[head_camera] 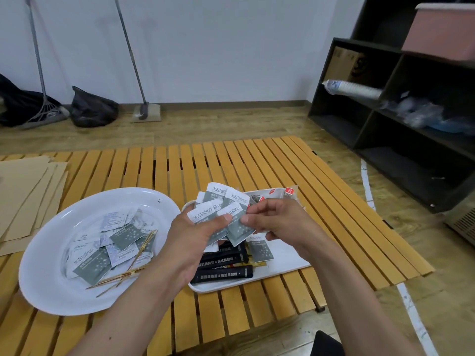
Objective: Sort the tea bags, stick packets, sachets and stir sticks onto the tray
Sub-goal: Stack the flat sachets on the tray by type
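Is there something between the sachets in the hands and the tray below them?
Nothing visible. Both hands hold the fanned sachets directly above the tray, which already carries black stick packets.

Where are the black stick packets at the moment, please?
In the head view, the black stick packets lie on the white tray, right of the white bowl and just below the left hand.

Storage rm — brooms (38, 62), bin bags (93, 107), black shelving (401, 104).
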Demonstrator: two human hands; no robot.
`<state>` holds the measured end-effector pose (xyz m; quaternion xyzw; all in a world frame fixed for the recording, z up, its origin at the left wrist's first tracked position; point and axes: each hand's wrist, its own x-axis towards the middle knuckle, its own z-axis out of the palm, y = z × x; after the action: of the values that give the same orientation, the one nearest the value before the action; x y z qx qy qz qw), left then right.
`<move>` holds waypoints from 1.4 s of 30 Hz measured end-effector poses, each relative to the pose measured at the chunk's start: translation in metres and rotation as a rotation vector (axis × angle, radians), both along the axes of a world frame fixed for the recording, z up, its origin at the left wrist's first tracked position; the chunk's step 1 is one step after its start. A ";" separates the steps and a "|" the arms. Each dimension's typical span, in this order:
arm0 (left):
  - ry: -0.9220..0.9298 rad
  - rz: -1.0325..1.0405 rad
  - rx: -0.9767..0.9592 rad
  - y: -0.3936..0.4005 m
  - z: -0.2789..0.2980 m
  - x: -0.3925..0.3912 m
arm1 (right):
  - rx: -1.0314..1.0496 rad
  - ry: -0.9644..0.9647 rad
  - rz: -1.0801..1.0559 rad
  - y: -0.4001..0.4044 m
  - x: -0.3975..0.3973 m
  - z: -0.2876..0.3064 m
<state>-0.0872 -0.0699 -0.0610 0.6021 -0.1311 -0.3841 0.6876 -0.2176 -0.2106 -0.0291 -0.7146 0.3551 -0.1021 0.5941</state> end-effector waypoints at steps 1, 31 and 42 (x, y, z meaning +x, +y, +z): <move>0.014 -0.016 -0.002 0.000 0.001 0.000 | 0.000 -0.001 0.006 -0.001 0.000 -0.001; 0.087 0.041 0.017 0.001 0.002 0.001 | -0.109 0.567 -0.123 -0.038 -0.009 -0.032; 0.043 0.025 0.024 -0.003 0.001 -0.009 | 0.155 0.043 -0.020 -0.007 -0.010 -0.005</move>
<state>-0.0964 -0.0730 -0.0602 0.6037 -0.1042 -0.3900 0.6875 -0.2275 -0.2173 -0.0339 -0.6650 0.3814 -0.0649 0.6388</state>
